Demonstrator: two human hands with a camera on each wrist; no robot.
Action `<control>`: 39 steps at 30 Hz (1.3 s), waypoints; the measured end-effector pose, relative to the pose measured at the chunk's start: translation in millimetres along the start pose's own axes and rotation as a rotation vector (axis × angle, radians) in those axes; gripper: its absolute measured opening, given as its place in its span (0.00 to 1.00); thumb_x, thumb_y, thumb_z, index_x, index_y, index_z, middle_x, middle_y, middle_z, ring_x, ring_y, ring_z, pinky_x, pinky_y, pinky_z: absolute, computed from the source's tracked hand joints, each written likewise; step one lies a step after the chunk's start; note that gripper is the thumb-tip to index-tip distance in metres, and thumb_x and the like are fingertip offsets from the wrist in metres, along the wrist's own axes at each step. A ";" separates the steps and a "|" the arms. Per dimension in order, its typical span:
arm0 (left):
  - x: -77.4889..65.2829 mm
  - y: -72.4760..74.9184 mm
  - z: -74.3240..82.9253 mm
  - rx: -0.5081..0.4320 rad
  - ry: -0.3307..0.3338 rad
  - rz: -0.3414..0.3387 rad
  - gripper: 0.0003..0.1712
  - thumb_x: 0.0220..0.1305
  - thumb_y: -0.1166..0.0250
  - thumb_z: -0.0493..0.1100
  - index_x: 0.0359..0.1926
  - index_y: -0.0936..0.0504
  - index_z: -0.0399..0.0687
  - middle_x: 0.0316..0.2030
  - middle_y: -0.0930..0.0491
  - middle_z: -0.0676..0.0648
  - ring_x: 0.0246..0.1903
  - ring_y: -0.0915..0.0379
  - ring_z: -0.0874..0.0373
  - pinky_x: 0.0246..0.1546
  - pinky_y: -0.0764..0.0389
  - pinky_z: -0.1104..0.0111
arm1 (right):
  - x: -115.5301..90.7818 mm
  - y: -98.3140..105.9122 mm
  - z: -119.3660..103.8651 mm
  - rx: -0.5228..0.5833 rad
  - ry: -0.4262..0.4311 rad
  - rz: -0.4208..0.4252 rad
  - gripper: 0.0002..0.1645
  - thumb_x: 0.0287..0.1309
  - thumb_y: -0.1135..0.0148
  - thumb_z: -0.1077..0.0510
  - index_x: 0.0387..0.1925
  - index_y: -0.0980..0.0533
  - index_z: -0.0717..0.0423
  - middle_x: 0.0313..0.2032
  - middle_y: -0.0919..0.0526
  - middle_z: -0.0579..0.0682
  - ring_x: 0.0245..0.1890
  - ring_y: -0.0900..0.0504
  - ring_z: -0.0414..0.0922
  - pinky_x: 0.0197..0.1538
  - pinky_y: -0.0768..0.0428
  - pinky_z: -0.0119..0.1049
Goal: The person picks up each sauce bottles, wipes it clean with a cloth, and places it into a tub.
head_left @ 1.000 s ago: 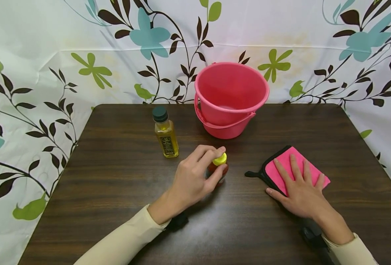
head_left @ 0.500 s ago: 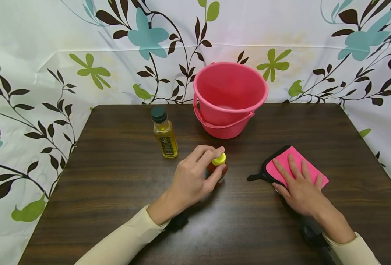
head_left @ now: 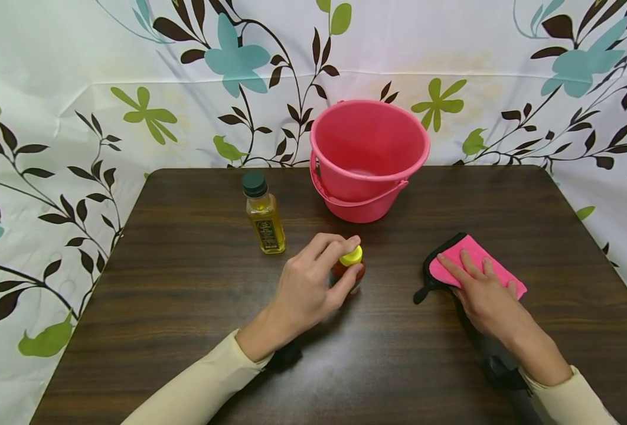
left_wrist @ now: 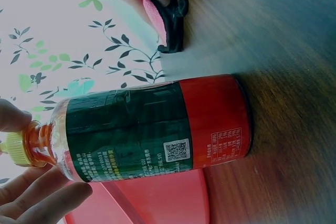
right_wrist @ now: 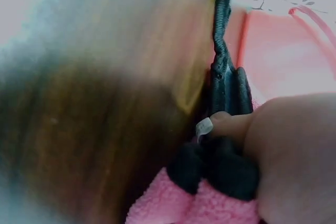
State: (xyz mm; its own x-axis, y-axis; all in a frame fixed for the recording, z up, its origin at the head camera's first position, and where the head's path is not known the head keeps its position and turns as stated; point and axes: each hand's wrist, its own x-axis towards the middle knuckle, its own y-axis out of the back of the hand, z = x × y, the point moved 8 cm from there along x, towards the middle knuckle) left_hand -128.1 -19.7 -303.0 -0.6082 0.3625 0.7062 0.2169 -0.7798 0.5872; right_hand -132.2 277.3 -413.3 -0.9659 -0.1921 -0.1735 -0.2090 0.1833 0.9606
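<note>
My left hand (head_left: 310,283) grips the neck of a sauce bottle (head_left: 348,273), just below its yellow cap. In the left wrist view the sauce bottle (left_wrist: 157,127) stands on the table with a green and red label. On the right, my right hand (head_left: 491,304) holds a pink cleaning cloth (head_left: 464,251) with black edging and a black hanging loop. Its fingers lie over the top, while the thumb tucks in at the near edge. In the right wrist view the thumb (right_wrist: 231,125) presses against the bunched black edging, beside a small white tag (right_wrist: 204,127).
A pink bucket (head_left: 363,198) with its handle down stands at the back of the brown table (head_left: 186,330). Left of it is a bottle of yellow oil (head_left: 267,221) with a dark green cap. A patterned sheet (head_left: 159,47) hangs behind the table.
My right thumb has gone from lying beside the cloth to tucking at its edge, and the fingers have drawn in. The cloth's loop has swung rightward and down. My left hand stays on the bottle.
</note>
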 end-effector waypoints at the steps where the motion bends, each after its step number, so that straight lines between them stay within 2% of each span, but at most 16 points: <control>1: -0.1 0.4 0.0 0.002 0.002 -0.001 0.25 0.59 0.21 0.41 0.58 0.15 0.42 0.44 0.16 0.44 0.39 0.15 0.56 0.42 0.11 0.67 | 0.3 0.9 -0.1 0.015 0.006 -0.001 0.44 0.72 0.38 0.58 0.84 0.43 0.40 0.78 0.42 0.73 0.71 0.44 0.88 0.49 0.34 0.91; 3: -0.3 0.4 -0.4 0.005 0.003 0.000 0.25 0.59 0.21 0.41 0.58 0.15 0.42 0.44 0.17 0.44 0.39 0.15 0.56 0.41 0.11 0.67 | 0.8 4.1 -1.1 0.059 0.021 0.001 0.43 0.73 0.39 0.60 0.83 0.43 0.43 0.78 0.42 0.73 0.71 0.43 0.88 0.45 0.23 0.81; 5: -0.2 1.1 0.1 0.007 -0.001 0.000 0.25 0.59 0.21 0.40 0.58 0.15 0.42 0.44 0.17 0.44 0.40 0.15 0.56 0.41 0.11 0.67 | 0.1 9.2 -0.8 0.106 0.036 0.007 0.42 0.74 0.40 0.61 0.83 0.42 0.47 0.78 0.40 0.73 0.71 0.41 0.86 0.45 0.19 0.75; 6: 0.0 1.4 0.4 0.006 -0.002 0.000 0.25 0.59 0.21 0.40 0.58 0.15 0.42 0.44 0.17 0.44 0.40 0.15 0.56 0.41 0.11 0.67 | -0.4 12.4 0.3 0.133 0.033 0.014 0.41 0.75 0.41 0.60 0.83 0.43 0.47 0.76 0.37 0.73 0.68 0.34 0.85 0.42 0.17 0.69; 7: 0.0 1.4 0.6 0.004 -0.005 0.001 0.25 0.59 0.21 0.40 0.57 0.15 0.42 0.44 0.17 0.44 0.40 0.14 0.56 0.41 0.11 0.68 | -1.3 16.7 0.9 0.166 0.028 0.028 0.40 0.76 0.42 0.60 0.83 0.42 0.49 0.73 0.30 0.73 0.64 0.26 0.82 0.39 0.18 0.63; 9: 0.3 1.3 1.1 0.002 -0.011 0.001 0.25 0.60 0.21 0.40 0.57 0.15 0.42 0.44 0.17 0.45 0.40 0.14 0.56 0.41 0.11 0.68 | -3.6 24.0 5.0 0.234 -0.016 0.036 0.39 0.79 0.44 0.55 0.84 0.44 0.48 0.57 0.17 0.70 0.46 0.15 0.69 0.36 0.19 0.55; 10: 0.5 1.4 1.4 0.000 -0.013 0.001 0.24 0.60 0.22 0.40 0.57 0.15 0.41 0.44 0.16 0.45 0.41 0.14 0.56 0.42 0.11 0.67 | -4.6 27.9 7.2 0.266 -0.041 0.046 0.39 0.80 0.46 0.52 0.85 0.46 0.46 0.54 0.17 0.68 0.41 0.16 0.63 0.38 0.19 0.54; 12: 1.1 1.6 2.2 -0.006 -0.018 0.001 0.22 0.61 0.22 0.40 0.55 0.15 0.41 0.45 0.15 0.45 0.42 0.13 0.56 0.44 0.11 0.67 | -6.3 33.9 11.2 0.375 -0.099 0.055 0.38 0.82 0.51 0.47 0.85 0.48 0.40 0.46 0.18 0.65 0.34 0.22 0.55 0.32 0.25 0.45; 14: 1.5 2.1 3.0 -0.009 -0.026 0.004 0.21 0.61 0.23 0.40 0.54 0.15 0.41 0.47 0.12 0.45 0.44 0.12 0.56 0.47 0.10 0.65 | -8.2 37.4 13.8 0.511 -0.135 0.058 0.38 0.83 0.55 0.44 0.86 0.51 0.38 0.49 0.19 0.64 0.37 0.22 0.53 0.32 0.24 0.40; 16: 1.7 2.5 3.6 -0.015 -0.032 0.006 0.19 0.62 0.24 0.39 0.53 0.15 0.41 0.49 0.11 0.45 0.46 0.12 0.55 0.49 0.10 0.64 | -8.9 40.6 13.7 0.666 -0.136 0.088 0.37 0.84 0.57 0.43 0.86 0.50 0.39 0.59 0.20 0.60 0.46 0.21 0.50 0.36 0.19 0.38; 20: 1.8 2.9 4.2 -0.021 -0.038 0.010 0.19 0.62 0.26 0.38 0.54 0.15 0.40 0.49 0.10 0.44 0.46 0.11 0.54 0.48 0.10 0.63 | -11.3 41.7 5.5 1.154 -0.079 0.152 0.30 0.84 0.54 0.47 0.80 0.41 0.44 0.50 0.19 0.47 0.42 0.18 0.37 0.40 0.14 0.32; 23: 2.1 2.7 4.2 -0.033 -0.036 0.011 0.19 0.62 0.27 0.37 0.54 0.15 0.40 0.49 0.10 0.44 0.45 0.11 0.55 0.47 0.10 0.64 | -14.0 44.3 -6.8 1.569 0.022 0.198 0.23 0.84 0.54 0.52 0.73 0.34 0.47 0.45 0.17 0.44 0.40 0.13 0.37 0.39 0.12 0.33; 24: 2.3 2.6 4.2 -0.039 -0.035 0.011 0.19 0.62 0.27 0.37 0.54 0.15 0.39 0.49 0.10 0.44 0.45 0.11 0.55 0.47 0.10 0.64 | -15.2 46.0 -11.4 1.668 0.060 0.209 0.22 0.84 0.55 0.53 0.72 0.33 0.49 0.45 0.16 0.44 0.39 0.12 0.38 0.39 0.11 0.33; 26: 2.4 2.5 4.0 -0.052 -0.033 0.013 0.18 0.63 0.28 0.36 0.53 0.16 0.39 0.50 0.10 0.44 0.44 0.11 0.55 0.45 0.10 0.65 | -18.1 50.1 -20.1 1.782 0.121 0.236 0.20 0.84 0.57 0.55 0.70 0.31 0.51 0.44 0.14 0.46 0.39 0.10 0.39 0.38 0.10 0.35; 31: 2.3 3.0 3.3 -0.070 -0.025 0.017 0.15 0.64 0.28 0.35 0.51 0.16 0.39 0.51 0.10 0.44 0.41 0.12 0.58 0.38 0.12 0.70 | -22.2 52.9 -35.7 1.828 0.164 0.292 0.18 0.85 0.59 0.57 0.64 0.28 0.55 0.42 0.13 0.47 0.38 0.09 0.40 0.38 0.10 0.35; 39: 3.0 2.6 4.6 -0.068 -0.033 0.024 0.15 0.63 0.26 0.37 0.50 0.16 0.41 0.49 0.11 0.45 0.39 0.13 0.59 0.38 0.12 0.71 | -22.4 40.8 -56.4 1.745 0.120 0.311 0.17 0.84 0.57 0.57 0.61 0.24 0.53 0.44 0.12 0.44 0.41 0.10 0.37 0.41 0.10 0.33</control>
State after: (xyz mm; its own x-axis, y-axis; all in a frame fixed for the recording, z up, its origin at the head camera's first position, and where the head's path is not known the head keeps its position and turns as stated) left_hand -125.8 -18.3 -297.6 -0.5779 0.3593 0.7328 0.1779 -0.8208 0.5427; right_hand -110.5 234.7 -358.0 -0.9990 -0.0017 0.0445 -0.0187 0.9220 -0.3866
